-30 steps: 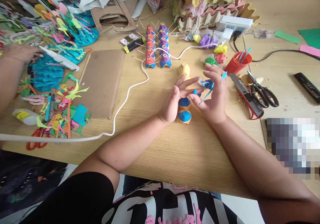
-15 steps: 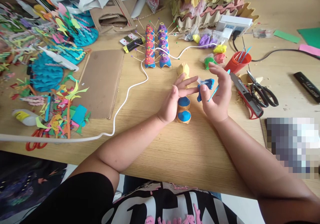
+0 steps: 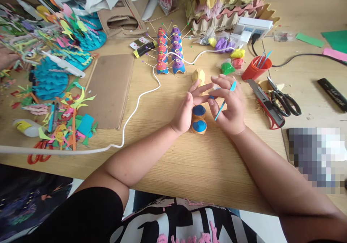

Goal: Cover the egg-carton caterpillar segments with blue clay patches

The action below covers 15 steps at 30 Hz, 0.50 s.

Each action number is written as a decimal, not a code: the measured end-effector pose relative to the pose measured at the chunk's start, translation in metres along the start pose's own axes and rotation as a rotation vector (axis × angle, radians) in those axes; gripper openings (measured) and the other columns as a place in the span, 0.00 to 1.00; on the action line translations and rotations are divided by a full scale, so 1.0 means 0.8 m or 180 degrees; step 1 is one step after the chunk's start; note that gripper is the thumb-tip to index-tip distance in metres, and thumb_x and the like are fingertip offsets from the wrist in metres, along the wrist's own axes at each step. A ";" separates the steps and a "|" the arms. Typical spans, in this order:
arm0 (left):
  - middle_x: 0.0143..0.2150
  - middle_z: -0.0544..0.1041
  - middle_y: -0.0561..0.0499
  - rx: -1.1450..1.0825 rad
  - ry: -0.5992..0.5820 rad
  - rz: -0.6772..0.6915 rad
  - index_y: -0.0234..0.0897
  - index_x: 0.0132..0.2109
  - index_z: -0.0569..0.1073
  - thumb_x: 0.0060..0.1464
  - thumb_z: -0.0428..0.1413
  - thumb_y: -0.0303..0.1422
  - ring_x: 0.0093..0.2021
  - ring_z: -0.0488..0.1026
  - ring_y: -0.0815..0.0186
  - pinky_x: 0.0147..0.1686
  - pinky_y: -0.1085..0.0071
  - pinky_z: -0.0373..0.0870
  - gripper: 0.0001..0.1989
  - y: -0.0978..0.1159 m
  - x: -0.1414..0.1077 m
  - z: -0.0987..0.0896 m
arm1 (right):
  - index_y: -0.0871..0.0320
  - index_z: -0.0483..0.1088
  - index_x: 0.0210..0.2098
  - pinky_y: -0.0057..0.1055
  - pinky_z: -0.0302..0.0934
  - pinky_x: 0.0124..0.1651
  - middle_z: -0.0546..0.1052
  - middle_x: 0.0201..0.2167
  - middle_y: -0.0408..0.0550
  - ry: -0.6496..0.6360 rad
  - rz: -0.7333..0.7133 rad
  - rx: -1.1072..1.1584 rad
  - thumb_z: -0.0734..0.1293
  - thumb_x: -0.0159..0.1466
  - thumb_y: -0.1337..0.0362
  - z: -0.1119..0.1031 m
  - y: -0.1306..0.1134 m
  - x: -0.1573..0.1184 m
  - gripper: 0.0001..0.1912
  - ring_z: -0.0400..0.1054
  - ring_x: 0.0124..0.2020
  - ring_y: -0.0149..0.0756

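Note:
My left hand (image 3: 187, 111) is held over the egg-carton strip, fingers apart and pointing right, with nothing seen in its palm. My right hand (image 3: 229, 107) has a light-blue plastic tool (image 3: 225, 101) between its fingers. A small bit of blue clay (image 3: 211, 97) shows where the fingertips of both hands come close; most of it is hidden. Below the hands, the carton strip (image 3: 199, 75) has a bare yellowish cup at its far end. Blue clay caps (image 3: 200, 126) cover its two near cups.
Painted red figures (image 3: 162, 51) and purple figures (image 3: 178, 51) stand beyond my hands, a white cable (image 3: 139, 100) running past them. Rightward are a red cup (image 3: 257, 68), a cutter (image 3: 267, 105) and scissors (image 3: 286, 98). Paper scraps (image 3: 62, 127) lie left. Another person's hand (image 3: 7, 58) shows far left.
My right hand has turned and its fingers have closed in toward my left fingertips, hiding most of the blue clay. The tool has tilted and shifted left. Another person's hand shows more at far left.

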<state>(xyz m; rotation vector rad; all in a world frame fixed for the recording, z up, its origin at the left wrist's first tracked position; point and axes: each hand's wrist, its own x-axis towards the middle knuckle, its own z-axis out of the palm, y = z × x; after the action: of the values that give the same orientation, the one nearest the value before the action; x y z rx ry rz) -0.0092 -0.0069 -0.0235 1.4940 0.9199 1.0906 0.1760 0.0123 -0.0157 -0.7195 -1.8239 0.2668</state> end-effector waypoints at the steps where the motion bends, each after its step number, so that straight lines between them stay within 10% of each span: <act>1: 0.77 0.77 0.52 0.0019 0.0049 0.0060 0.46 0.66 0.83 0.71 0.22 0.68 0.91 0.37 0.49 0.90 0.44 0.41 0.54 0.001 0.000 0.000 | 0.42 0.80 0.54 0.74 0.58 0.80 0.83 0.66 0.47 -0.0011 0.0030 0.0056 0.71 0.75 0.48 0.000 0.001 -0.001 0.12 0.74 0.72 0.59; 15: 0.78 0.75 0.60 0.0029 0.0074 0.0510 0.56 0.61 0.86 0.70 0.24 0.69 0.91 0.38 0.51 0.90 0.41 0.32 0.50 -0.008 0.003 -0.007 | 0.44 0.76 0.54 0.64 0.70 0.75 0.82 0.67 0.50 0.0176 0.0753 0.0608 0.70 0.76 0.43 0.003 -0.001 -0.001 0.16 0.76 0.72 0.54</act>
<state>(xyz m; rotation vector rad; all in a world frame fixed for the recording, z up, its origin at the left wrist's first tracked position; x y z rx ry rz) -0.0139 -0.0019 -0.0294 1.5869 0.8330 1.2227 0.1739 0.0116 -0.0168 -0.7994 -1.6353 0.5634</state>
